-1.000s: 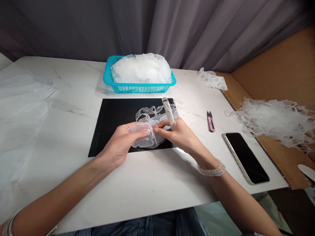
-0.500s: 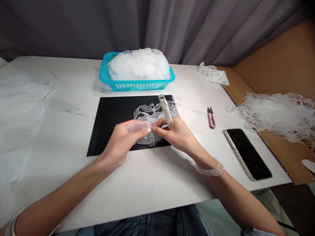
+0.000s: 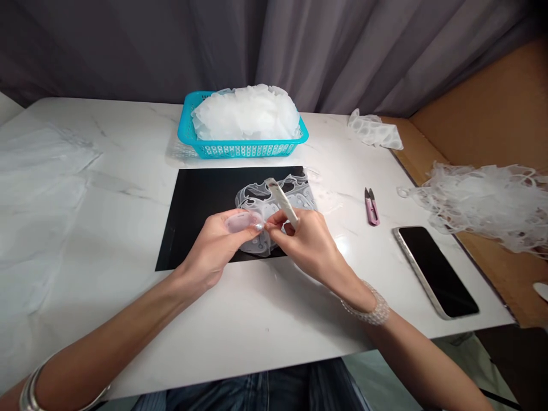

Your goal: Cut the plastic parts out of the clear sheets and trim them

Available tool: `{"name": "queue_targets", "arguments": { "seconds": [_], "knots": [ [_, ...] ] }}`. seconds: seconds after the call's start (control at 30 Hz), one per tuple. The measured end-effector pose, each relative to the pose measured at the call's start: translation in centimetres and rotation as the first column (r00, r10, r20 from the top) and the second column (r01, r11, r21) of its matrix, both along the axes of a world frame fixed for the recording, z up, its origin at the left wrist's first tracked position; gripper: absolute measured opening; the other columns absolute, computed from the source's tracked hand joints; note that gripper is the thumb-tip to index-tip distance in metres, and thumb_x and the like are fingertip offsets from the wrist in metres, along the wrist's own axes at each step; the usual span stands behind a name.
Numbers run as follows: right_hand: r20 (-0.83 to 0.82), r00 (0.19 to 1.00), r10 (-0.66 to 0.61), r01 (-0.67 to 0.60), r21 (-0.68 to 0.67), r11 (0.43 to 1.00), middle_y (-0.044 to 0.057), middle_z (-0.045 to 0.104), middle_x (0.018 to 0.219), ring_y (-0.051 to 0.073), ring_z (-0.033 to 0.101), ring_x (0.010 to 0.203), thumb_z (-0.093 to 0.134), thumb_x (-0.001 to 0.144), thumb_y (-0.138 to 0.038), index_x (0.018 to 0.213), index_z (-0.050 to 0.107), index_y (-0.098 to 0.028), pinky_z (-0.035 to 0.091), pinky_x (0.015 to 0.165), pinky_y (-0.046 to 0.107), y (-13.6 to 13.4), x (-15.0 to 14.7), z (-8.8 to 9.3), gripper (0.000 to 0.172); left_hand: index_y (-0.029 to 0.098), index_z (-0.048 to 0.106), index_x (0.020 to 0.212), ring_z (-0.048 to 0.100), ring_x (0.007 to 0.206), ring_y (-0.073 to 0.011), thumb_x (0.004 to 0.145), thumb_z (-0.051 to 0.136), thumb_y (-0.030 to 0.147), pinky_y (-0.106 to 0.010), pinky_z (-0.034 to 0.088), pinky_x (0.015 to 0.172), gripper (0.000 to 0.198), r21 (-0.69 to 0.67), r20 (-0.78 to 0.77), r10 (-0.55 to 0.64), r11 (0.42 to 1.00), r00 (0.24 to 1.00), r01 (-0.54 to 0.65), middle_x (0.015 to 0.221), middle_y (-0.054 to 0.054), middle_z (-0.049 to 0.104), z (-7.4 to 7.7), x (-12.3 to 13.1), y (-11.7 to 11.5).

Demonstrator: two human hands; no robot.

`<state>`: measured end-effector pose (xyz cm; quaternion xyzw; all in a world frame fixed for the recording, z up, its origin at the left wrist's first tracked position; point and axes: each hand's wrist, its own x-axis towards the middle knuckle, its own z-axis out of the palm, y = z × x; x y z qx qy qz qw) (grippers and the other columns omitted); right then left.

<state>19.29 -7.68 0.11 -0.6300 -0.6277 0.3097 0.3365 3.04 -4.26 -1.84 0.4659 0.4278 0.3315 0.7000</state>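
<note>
Left hand (image 3: 209, 251) pinches the translucent oval piece (image 3: 241, 221); right hand (image 3: 306, 244), gripping a wrapped tool (image 3: 280, 200), pinches the attached thin sheet (image 3: 297, 189). Material looks light, floppy, tearable: grip beside the joint.

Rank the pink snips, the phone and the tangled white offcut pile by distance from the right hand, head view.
1. pink snips: just right of the right hand, which grips the wrapped tool.
2. phone: farther right, lying flat with its screen up.
3. offcut pile: farthest right, on the brown board.
</note>
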Motion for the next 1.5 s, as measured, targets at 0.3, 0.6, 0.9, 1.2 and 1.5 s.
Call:
{"name": "queue_targets", "arguments": {
  "seconds": [0.3, 0.6, 0.9, 1.2, 1.5],
  "knots": [
    [-0.149, 0.987, -0.052, 0.046, -0.047, 0.998, 0.002, 0.070, 0.071, 0.014, 0.060, 0.062, 0.061, 0.082, -0.021, 0.073, 0.068, -0.015, 0.045, 0.063, 0.029, 0.6, 1.1, -0.7, 0.013, 0.018, 0.068, 0.108, 0.064, 0.095, -0.0147, 0.080, 0.080, 0.026, -0.024, 0.049, 0.085, 0.031, -0.115, 0.121, -0.085, 0.988, 0.989, 0.099, 0.101, -0.004, 0.070, 0.4, -0.6, 0.5],
    [0.026, 0.997, -0.076, 0.073, 0.107, 0.992, 0.001, 0.066, 0.072, 0.012, 0.055, 0.062, 0.058, 0.085, -0.015, 0.078, 0.068, -0.017, 0.042, 0.065, 0.029, 0.1, 1.0, -0.7, 0.012, 0.011, 0.076, 0.099, 0.061, 0.079, -0.0083, 0.082, 0.076, 0.013, -0.017, 0.053, 0.077, 0.018, -0.328, 0.305, -0.146, 0.912, 0.941, 0.247, 0.088, -0.004, 0.067, 0.6, -1.4, 1.2],
    [0.110, 0.992, 0.061, -0.083, 0.207, 0.975, 0.002, 0.062, 0.077, 0.012, 0.051, 0.065, 0.058, 0.089, -0.018, 0.081, 0.065, -0.016, 0.040, 0.063, 0.027, -0.3, 1.3, -0.3, 0.011, 0.014, 0.077, 0.083, 0.058, 0.070, -0.0077, 0.080, 0.079, 0.022, -0.017, 0.049, 0.069, 0.008, -0.340, 0.268, -0.123, 0.916, 0.955, 0.214, 0.077, -0.002, 0.066, 0.7, -1.4, 1.0],
    [-0.095, 0.934, 0.345, -0.345, 0.013, 0.938, -0.002, 0.057, 0.073, 0.011, 0.046, 0.061, 0.057, 0.096, -0.034, 0.106, 0.068, -0.019, 0.037, 0.057, 0.024, 0.7, 3.1, 1.8, 0.021, 0.019, 0.078, 0.080, 0.062, 0.078, -0.0155, 0.078, 0.078, 0.036, -0.025, 0.044, 0.072, 0.017, -0.183, 0.040, -0.265, 0.946, 0.963, 0.268, 0.084, -0.004, 0.071, 1.5, -1.8, 0.9],
    [0.048, 0.909, 0.414, -0.416, 0.056, 0.907, -0.001, 0.055, 0.074, 0.012, 0.047, 0.064, 0.054, 0.097, -0.027, 0.086, 0.059, -0.019, 0.036, 0.062, 0.025, 0.5, 3.2, 1.9, 0.015, 0.022, 0.078, 0.073, 0.058, 0.073, -0.0156, 0.076, 0.080, 0.035, -0.026, 0.043, 0.069, 0.013, -0.117, -0.012, -0.347, 0.932, 0.938, 0.344, 0.074, -0.002, 0.068, 1.6, -1.4, 1.0]
  ]
}}
